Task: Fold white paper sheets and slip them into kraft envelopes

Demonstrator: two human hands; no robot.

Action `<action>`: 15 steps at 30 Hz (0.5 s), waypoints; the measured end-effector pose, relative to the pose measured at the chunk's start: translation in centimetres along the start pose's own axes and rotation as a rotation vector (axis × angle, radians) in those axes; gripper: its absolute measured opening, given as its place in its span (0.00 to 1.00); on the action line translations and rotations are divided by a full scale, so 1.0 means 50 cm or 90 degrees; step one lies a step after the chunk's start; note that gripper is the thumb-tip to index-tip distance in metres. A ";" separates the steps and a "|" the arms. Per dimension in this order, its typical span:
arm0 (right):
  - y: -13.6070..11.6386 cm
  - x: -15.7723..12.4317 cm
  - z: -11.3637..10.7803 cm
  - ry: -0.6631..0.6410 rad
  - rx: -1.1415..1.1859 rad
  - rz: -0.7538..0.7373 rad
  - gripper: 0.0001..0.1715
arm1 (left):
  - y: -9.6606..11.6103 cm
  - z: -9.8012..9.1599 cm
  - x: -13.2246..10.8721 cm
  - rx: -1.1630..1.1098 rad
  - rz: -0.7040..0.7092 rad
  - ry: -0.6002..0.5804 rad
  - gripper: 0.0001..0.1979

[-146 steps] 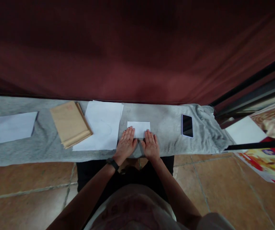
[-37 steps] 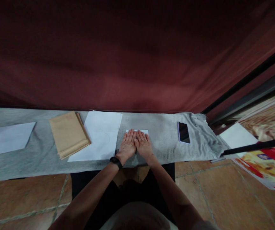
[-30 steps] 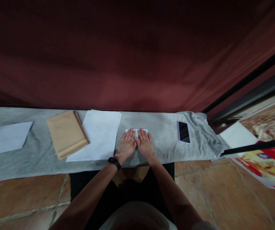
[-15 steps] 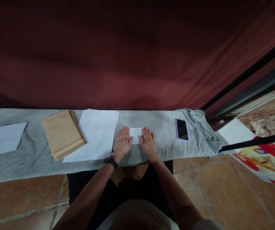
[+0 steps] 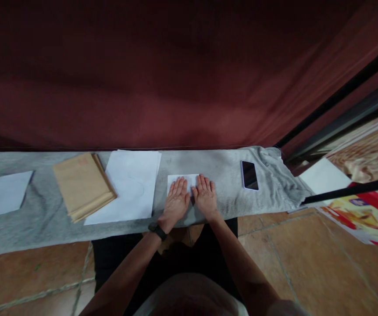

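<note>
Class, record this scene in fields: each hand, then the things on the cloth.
Left hand: palm down on small paper
Right hand: palm down at small paper's right edge
White sheets: left of hands
Brown stack: overlapping the sheets' left side
Far-left paper: apart from the stack
Phone: right of hands, face up
Cloth: grey, rumpled at right end

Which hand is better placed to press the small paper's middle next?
Left, I'd say: the left hand lies over the middle of the small paper, while the right hand sits at its right edge.

Left hand point(image 5: 176, 199) farther across white paper point(image 5: 192, 180)
</note>
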State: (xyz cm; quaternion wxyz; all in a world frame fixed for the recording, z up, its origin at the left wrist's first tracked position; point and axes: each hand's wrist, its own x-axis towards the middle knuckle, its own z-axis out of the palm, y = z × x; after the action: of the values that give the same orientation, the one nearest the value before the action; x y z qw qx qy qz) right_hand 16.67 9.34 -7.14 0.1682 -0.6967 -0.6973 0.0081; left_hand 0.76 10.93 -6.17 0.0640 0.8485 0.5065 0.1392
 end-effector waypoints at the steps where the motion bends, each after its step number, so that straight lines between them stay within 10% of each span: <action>1: 0.000 0.000 -0.001 -0.003 -0.001 0.000 0.34 | 0.012 0.002 -0.002 -0.004 0.025 -0.017 0.30; 15: -0.003 0.001 -0.007 -0.002 0.013 0.018 0.34 | -0.043 -0.008 -0.032 0.031 -0.048 0.024 0.32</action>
State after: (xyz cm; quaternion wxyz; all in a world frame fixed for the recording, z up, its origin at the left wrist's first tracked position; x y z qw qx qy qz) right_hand 16.61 9.31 -6.74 0.1740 -0.7050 -0.6873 0.0185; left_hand -1.87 10.54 -6.57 0.0393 0.8272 0.5427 0.1404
